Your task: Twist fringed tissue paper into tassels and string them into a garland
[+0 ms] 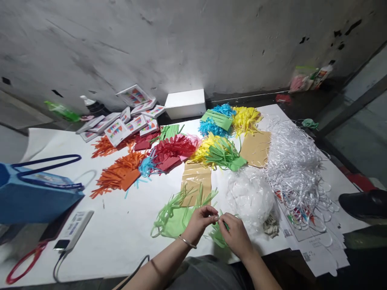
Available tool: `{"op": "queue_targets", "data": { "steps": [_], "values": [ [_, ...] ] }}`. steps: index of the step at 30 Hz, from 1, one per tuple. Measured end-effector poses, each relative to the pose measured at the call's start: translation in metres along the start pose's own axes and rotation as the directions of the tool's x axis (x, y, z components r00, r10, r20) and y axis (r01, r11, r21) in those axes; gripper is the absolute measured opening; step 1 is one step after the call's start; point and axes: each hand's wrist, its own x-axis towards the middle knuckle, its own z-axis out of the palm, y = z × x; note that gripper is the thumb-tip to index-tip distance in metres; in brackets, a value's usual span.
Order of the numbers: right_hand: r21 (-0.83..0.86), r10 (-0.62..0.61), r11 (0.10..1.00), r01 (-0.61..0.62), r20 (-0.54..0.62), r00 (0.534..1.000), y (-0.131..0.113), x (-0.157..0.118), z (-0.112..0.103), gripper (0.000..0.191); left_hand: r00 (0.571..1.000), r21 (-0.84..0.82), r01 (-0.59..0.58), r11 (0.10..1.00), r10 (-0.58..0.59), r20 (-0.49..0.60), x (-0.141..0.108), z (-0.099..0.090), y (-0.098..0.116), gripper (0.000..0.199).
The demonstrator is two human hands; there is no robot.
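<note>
Near the front edge of the white table, my left hand (202, 223) is closed in a pinch, its fingertips almost meeting those of my right hand. What it pinches is too small to make out. My right hand (236, 233) is closed round a green fringed paper piece (219, 237), which hangs below its fingers. Just left of and behind my hands lies a light green fringed paper (173, 221). Brown paper (196, 177) lies beyond it. A crumpled clear plastic bag (249, 195) is to the right of my hands.
Orange (117, 171), red, yellow and blue fringed papers lie across the middle. A heap of white strings (294, 165) is at right. Behind are picture packets (136, 94) and a white box (185, 103). A blue bag (36, 193) and power bank (74, 229) are at left.
</note>
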Motion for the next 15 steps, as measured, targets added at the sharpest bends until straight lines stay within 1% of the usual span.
{"op": "queue_targets", "data": {
  "steps": [2, 4, 6, 7, 8, 10, 13, 15],
  "values": [
    [0.012, -0.065, 0.998, 0.064, 0.114, 0.991, 0.000, 0.000, -0.005, 0.026, 0.998, 0.062, 0.005, 0.998, -0.009, 0.066, -0.004, -0.004, 0.003, 0.030],
    [0.030, -0.091, 0.996, 0.088, 0.157, 0.983, 0.000, -0.001, -0.007, 0.025, 0.992, 0.136, 0.004, 0.991, -0.021, 0.123, -0.008, -0.009, 0.007, 0.029],
    [0.004, -0.073, 0.997, 0.074, 0.123, 0.990, 0.000, -0.003, -0.003, 0.024, 0.990, 0.262, -0.056, 0.963, 0.020, 0.139, -0.012, -0.012, 0.011, 0.025],
    [-0.015, -0.062, 0.998, 0.064, 0.096, 0.993, -0.001, -0.004, 0.001, 0.024, 0.989, 0.339, -0.098, 0.936, 0.052, 0.141, -0.013, -0.014, 0.014, 0.023],
    [-0.023, -0.055, 0.998, 0.057, 0.079, 0.995, -0.001, -0.005, 0.004, 0.025, 0.986, 0.415, -0.136, 0.900, 0.084, 0.142, -0.015, -0.015, 0.016, 0.021],
    [0.011, -0.053, 0.999, 0.052, 0.090, 0.995, -0.002, -0.007, 0.011, 0.026, 0.981, 0.540, -0.183, 0.821, 0.121, 0.150, -0.019, -0.017, 0.020, 0.016],
    [0.117, -0.012, 0.993, 0.000, 0.105, 0.994, -0.003, -0.008, 0.015, 0.020, 0.978, 0.635, -0.208, 0.744, 0.145, 0.151, -0.024, -0.020, 0.022, 0.011],
    [0.143, 0.025, 0.989, -0.037, 0.081, 0.996, -0.004, -0.008, 0.016, 0.018, 0.979, 0.640, -0.205, 0.741, 0.155, 0.134, -0.026, -0.021, 0.021, 0.009]
  ]
}}
